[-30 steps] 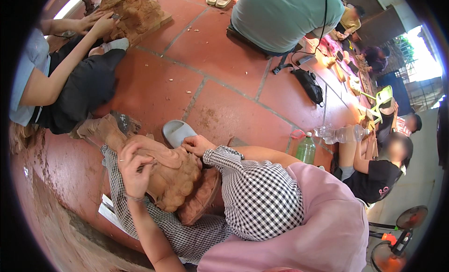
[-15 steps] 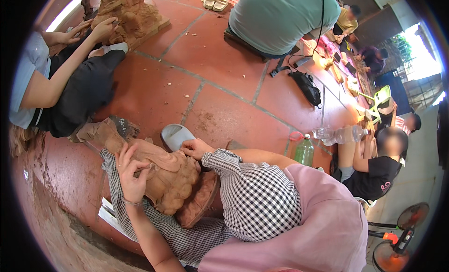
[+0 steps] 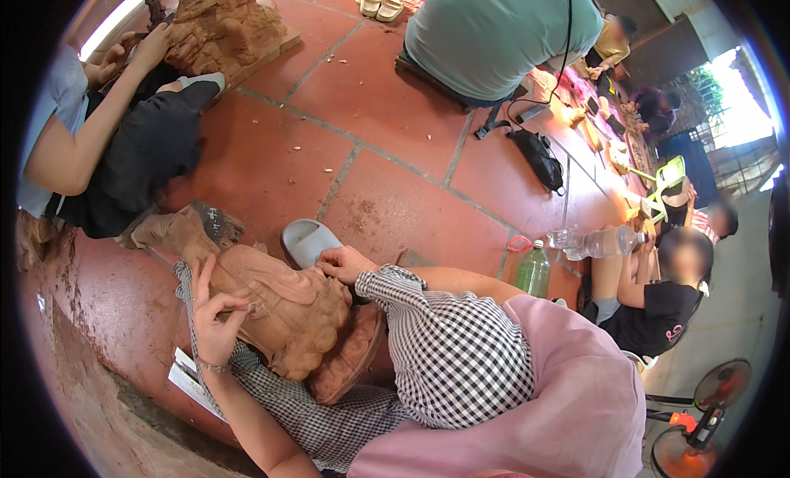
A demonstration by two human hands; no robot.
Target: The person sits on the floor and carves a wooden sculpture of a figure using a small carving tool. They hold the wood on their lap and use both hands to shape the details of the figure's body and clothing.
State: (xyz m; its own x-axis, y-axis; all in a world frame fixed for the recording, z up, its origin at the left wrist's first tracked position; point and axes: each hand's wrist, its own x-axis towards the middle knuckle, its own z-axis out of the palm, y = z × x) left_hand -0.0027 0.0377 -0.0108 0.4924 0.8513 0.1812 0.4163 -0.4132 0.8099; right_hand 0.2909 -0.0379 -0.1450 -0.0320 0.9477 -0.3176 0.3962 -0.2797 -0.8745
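A reddish-brown wooden carving (image 3: 284, 293), with smooth drapery-like folds and rounded lumps, lies tilted across my lap over a black-and-white checked cloth (image 3: 304, 420). My left hand (image 3: 216, 323) is raised by its left side, thumb and forefinger pinched together and the other fingers lifted. Something small and pale seems to be at those fingertips, too small to name. At the carving's upper right edge, my right hand (image 3: 350, 265) curls its fingers onto the wood. A second reddish carved piece with a lumpy rim (image 3: 350, 363) sits against the carving's lower side.
A grey slipper (image 3: 309, 241) lies just beyond the carving on red floor tiles. To the right stand a green bottle (image 3: 534, 271) and clear bottles (image 3: 605, 243); a black pouch (image 3: 539, 159) lies farther off. Several people sit around, one at left beside another large carving (image 3: 226, 30).
My left hand has drawn slightly left and down, off the carving's surface, its thumb and forefinger now pinched. My right hand stays at the same edge. The person at left has shifted their hands.
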